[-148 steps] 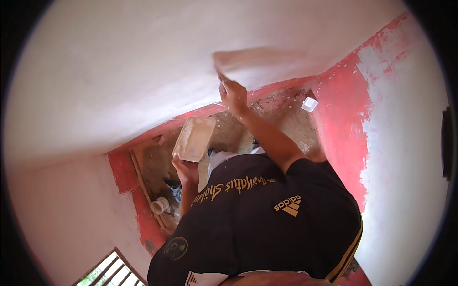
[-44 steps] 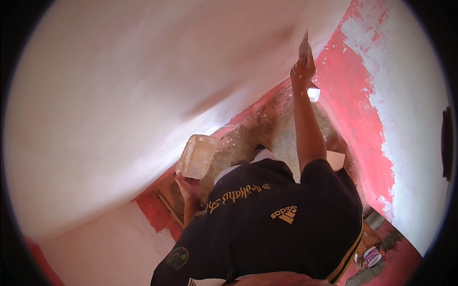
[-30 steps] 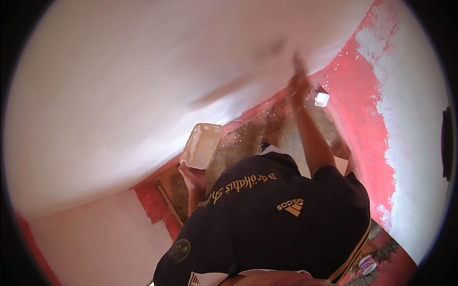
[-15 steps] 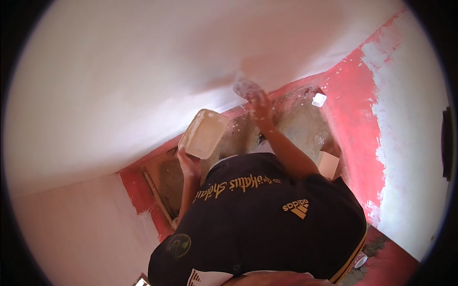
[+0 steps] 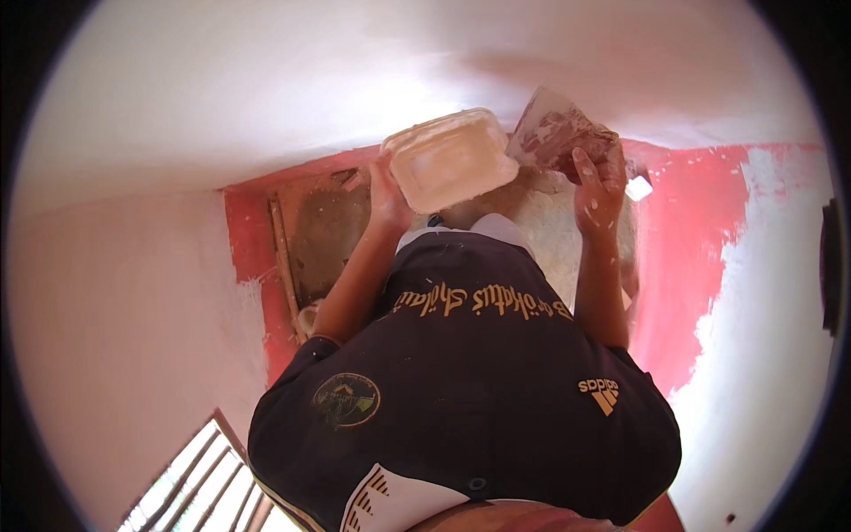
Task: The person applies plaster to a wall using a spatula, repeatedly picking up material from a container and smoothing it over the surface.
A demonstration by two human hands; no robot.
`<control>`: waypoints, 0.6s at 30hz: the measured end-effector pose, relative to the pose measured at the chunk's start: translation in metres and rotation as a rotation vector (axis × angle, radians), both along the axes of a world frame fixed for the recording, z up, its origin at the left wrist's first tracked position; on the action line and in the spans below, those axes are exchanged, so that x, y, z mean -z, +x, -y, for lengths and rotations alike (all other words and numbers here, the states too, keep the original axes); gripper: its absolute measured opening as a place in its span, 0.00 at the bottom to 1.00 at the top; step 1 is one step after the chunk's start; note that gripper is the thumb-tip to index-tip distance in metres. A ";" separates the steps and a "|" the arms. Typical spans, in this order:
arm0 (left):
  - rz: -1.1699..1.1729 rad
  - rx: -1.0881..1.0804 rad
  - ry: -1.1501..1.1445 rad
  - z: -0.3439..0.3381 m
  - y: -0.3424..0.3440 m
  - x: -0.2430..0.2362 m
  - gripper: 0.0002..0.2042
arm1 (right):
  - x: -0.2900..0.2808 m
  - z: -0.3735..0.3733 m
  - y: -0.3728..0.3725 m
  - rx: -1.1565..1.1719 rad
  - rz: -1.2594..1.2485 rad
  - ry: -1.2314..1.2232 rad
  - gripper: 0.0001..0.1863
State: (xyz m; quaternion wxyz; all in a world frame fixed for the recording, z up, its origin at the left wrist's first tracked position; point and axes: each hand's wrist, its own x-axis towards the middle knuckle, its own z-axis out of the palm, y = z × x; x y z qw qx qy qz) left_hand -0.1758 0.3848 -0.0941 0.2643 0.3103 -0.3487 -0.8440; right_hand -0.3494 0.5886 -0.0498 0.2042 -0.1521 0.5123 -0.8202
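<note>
A: Where is the putty tub (image 5: 450, 158)?

B: Upper centre of the frame; the left hand (image 5: 386, 191) fingers clasp its edge. The right hand (image 5: 599, 182) fingers grip the scraper (image 5: 554, 131), touching the tub rim.

A: Any risk?

B: If the tub tilts, I think putty may drop on the black shirt (image 5: 479, 390).

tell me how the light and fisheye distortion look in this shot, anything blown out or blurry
Head view: the white ceiling is glare-washed and soft; daylight flares at the barred window; the black fisheye rim bends the wall edges; the left hand with the putty tray and the right hand with the scraper stay fairly sharp.
</note>
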 end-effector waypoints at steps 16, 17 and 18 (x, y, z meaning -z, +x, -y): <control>-0.166 -0.021 -0.201 -0.037 0.029 -0.014 0.25 | -0.047 0.068 -0.001 -0.753 -1.183 0.365 0.28; -0.175 -0.036 -0.139 -0.040 0.032 -0.012 0.25 | -0.046 0.067 0.000 -0.803 -1.175 0.411 0.28; -0.185 -0.051 -0.078 -0.044 0.035 -0.011 0.26 | -0.048 0.066 0.003 -0.816 -1.174 0.404 0.28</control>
